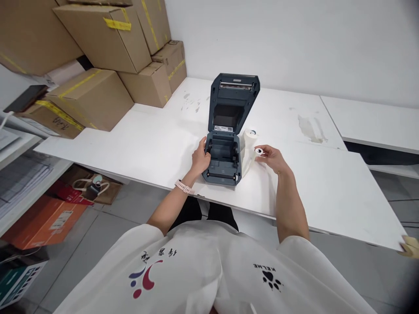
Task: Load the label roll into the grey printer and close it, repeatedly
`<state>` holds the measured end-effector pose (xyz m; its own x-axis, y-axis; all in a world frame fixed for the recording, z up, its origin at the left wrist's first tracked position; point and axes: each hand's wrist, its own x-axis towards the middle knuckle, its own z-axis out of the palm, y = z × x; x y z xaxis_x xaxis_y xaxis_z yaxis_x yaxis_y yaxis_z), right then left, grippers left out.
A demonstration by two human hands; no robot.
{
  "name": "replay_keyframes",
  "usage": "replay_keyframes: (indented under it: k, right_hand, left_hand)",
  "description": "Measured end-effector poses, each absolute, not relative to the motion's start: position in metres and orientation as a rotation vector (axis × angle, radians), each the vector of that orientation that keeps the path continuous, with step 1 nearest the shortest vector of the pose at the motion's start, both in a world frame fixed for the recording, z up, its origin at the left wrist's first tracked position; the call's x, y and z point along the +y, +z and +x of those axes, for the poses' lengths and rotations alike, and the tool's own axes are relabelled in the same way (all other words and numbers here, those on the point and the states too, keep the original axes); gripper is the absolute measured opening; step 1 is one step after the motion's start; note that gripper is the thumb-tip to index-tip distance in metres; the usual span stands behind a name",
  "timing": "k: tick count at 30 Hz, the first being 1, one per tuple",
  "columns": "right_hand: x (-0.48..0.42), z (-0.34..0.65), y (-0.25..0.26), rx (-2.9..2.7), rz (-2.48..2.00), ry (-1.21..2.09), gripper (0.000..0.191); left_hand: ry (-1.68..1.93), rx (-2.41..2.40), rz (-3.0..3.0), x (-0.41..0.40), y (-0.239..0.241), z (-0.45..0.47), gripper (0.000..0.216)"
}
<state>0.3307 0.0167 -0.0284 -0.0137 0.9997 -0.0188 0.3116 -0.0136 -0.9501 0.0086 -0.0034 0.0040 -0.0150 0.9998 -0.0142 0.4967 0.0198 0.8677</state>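
Note:
A dark grey label printer (224, 168) sits on the white table with its lid (234, 102) raised, and its inner bay shows no roll. My left hand (200, 158) grips the printer's left side, the thumb bent over the edge. To the printer's right, my right hand (273, 158) has its fingers closed on a small white paper roll (258, 152), its dark-holed core facing up. A larger white roll (250, 136) stands just behind it, beside the printer. A white paper strip (248, 165) lies between the small roll and the printer.
Cardboard boxes (98, 35) are stacked at the back left, against the wall. The table's front edge (147, 182) runs close to my body. A shelf (29, 179) with papers stands at the left, above an orange box (42, 221) on the floor.

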Motion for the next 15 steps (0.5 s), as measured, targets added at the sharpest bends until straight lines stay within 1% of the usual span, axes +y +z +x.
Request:
replay_keyframes:
  k: [4,7,11,13,15]
  right_hand:
    - [0.02,0.337,-0.036,-1.478,-1.399,1.168,0.058]
    - [0.031,0.35,-0.031,-1.393,-1.328,1.102,0.074]
    - [0.07,0.343,-0.024,-1.389,-1.44,0.974,0.099]
    - [0.091,0.327,-0.02,-1.457,-1.521,0.984,0.101]
    - [0.103,0.311,-0.015,-1.506,-1.565,0.925,0.089]
  left_hand:
    - [0.929,1.59,1.557,-0.003,0.001,0.008,0.081]
    - [0.922,1.606,1.587,-0.002,-0.001,0.008,0.082]
    - [0.913,1.607,1.592,-0.003,0.001,0.008,0.081]
    - [0.921,1.598,1.572,-0.005,0.003,0.008,0.081]
    - [0.928,1.594,1.557,-0.005,0.004,0.009,0.082]
